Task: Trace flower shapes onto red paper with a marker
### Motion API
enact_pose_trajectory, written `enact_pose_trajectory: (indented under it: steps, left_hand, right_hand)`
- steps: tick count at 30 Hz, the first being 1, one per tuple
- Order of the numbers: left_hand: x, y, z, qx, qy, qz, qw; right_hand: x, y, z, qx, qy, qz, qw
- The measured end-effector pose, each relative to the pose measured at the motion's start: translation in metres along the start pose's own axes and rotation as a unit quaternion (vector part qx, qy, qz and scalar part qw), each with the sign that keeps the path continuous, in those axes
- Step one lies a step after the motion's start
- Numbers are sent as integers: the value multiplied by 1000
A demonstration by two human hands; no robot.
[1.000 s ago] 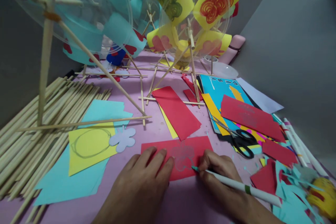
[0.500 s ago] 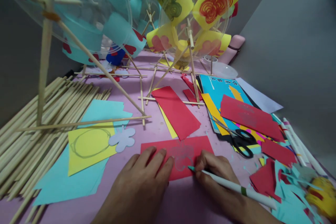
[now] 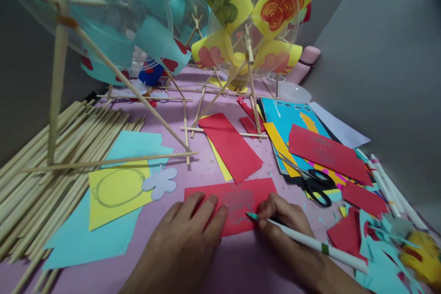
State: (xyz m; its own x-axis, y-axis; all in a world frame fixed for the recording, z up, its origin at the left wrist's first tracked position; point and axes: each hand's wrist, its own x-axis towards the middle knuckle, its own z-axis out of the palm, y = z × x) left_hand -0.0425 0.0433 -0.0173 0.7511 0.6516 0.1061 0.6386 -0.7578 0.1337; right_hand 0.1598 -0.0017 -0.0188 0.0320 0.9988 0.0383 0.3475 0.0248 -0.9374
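My left hand [image 3: 188,236] lies flat on a red paper strip [image 3: 263,189], its fingers spread over the left part. My right hand [image 3: 289,213] grips a white felt-tip pen [image 3: 341,255] with a green tip. The tip touches, or nearly touches, the paper beside a faint curled outline drawn in its middle. Part of the paper is hidden under both hands. Just beyond it lies another red strip [image 3: 230,147] over a yellow one. To the left sit a lilac flower-shaped cutout [image 3: 161,183] and a yellow sheet [image 3: 119,197] with a pencilled oval.
Wooden sticks [image 3: 72,156] are heaped on the left. Stick-framed wheels with blue paper [image 3: 113,50] and yellow paper [image 3: 230,0] stand at the back. On the right are black-handled scissors [image 3: 319,186], a blue booklet [image 3: 289,110], more pens [image 3: 386,181] and blue scraps [image 3: 375,248].
The pen tip has shifted slightly up and left on the red paper, and the drawn outline has more lines. My left hand stays put.
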Motion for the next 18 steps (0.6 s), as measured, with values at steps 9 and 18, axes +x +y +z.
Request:
enact_pose_trajectory:
  steps: [9, 18]
  left_hand:
    - [2, 0, 0, 11, 7, 9, 1000]
    - [3, 1, -1, 16, -1, 3, 1000]
  right_hand:
    - [1, 4, 3, -49, -3, -15, 999]
    - [5, -3, 6, -98, -1, 2, 995]
